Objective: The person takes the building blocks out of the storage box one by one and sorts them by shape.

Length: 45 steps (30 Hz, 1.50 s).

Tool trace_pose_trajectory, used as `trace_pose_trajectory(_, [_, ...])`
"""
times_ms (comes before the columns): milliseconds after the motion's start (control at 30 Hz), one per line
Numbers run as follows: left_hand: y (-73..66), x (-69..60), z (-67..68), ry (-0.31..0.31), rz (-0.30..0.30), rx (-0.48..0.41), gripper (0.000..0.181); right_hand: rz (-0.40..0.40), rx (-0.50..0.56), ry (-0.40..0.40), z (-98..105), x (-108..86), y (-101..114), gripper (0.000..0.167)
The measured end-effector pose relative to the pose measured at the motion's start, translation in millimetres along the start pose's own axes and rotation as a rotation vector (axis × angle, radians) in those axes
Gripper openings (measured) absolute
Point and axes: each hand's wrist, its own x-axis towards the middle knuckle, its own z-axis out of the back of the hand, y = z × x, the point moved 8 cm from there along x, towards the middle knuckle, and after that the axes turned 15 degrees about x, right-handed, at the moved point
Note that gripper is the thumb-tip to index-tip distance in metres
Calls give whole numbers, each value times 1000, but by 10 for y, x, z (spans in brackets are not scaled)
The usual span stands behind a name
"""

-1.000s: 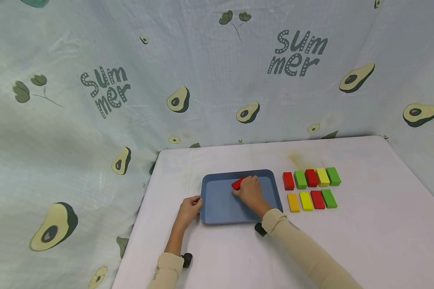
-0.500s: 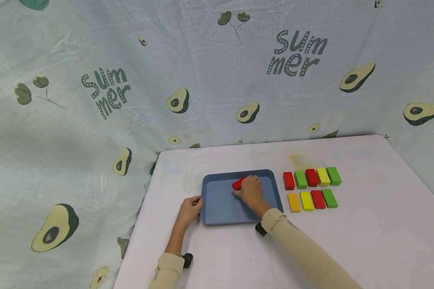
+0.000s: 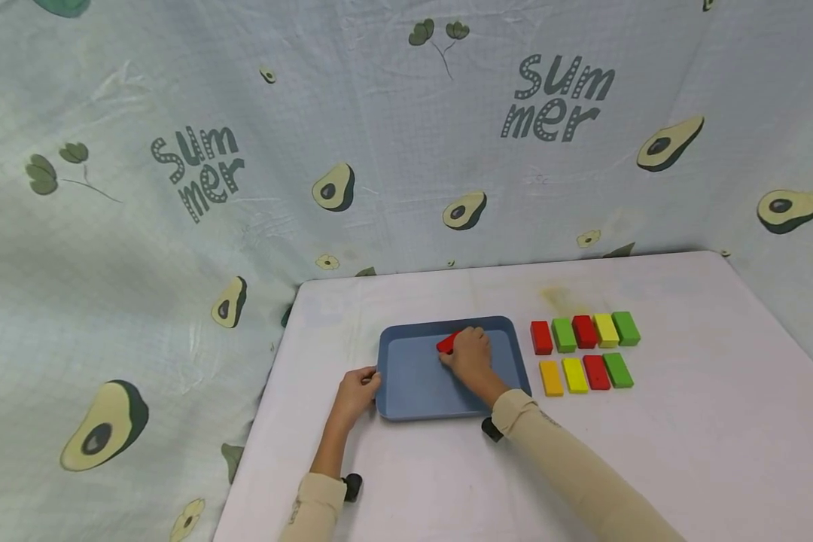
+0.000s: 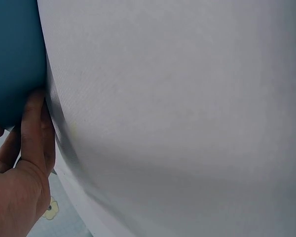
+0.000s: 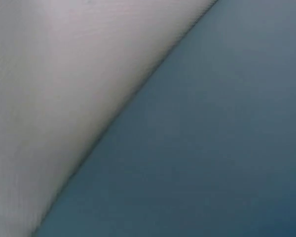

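A blue-grey rectangular tray (image 3: 406, 388) lies on the white table. At its left side my left hand (image 3: 356, 393) grips the edge; in the left wrist view the fingers (image 4: 33, 133) reach along the outside of the tray wall (image 4: 19, 54), with the thumb only partly in frame. Over the tray's upper middle, my right hand (image 3: 470, 357) pinches a red block (image 3: 449, 343). Part of the block is hidden behind the fingers, and I cannot tell whether it touches the tray floor. The right wrist view has only the tray (image 5: 187, 138) and the table, no hand.
Right of the tray stand two rows of blocks. The back row has red (image 3: 541, 338), green (image 3: 564, 335), red, yellow and green ones; the front row has orange (image 3: 551, 378), yellow, red and green ones. A patterned cloth (image 3: 393, 135) hangs behind the table (image 3: 704, 421).
Almost nothing differs. The right hand and the red block have shifted very slightly to the right; the left hand stays at the tray's edge.
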Motion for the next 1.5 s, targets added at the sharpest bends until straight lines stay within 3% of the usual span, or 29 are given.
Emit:
trace_pose_trajectory(267, [67, 22, -13, 9, 25, 9, 37, -12, 107, 40, 45, 17, -48, 56])
trace_pose_trajectory(500, [50, 11, -29, 15, 23, 7, 37, -99, 281, 70, 75, -5, -172, 55])
trace_pose_trajectory(600, [30, -2, -17, 10, 18, 2, 37, -101, 314, 70, 94, -13, -217, 56])
trace_pose_trajectory(900, [36, -13, -9, 10, 7, -7, 37, -41, 334, 71, 196, -16, -219, 54])
trace_pose_trajectory(1033, [37, -8, -22, 20, 8, -11, 38, -28, 367, 104, 226, -14, -209, 54])
trace_pose_trajectory(1267, [5, -8, -10, 16, 14, -10, 37, 89, 418, 187, 295, -12, -167, 65])
trace_pose_trajectory(1500, [7, 10, -30, 16, 17, -2, 38, 156, 455, 231, 388, -45, -188, 65])
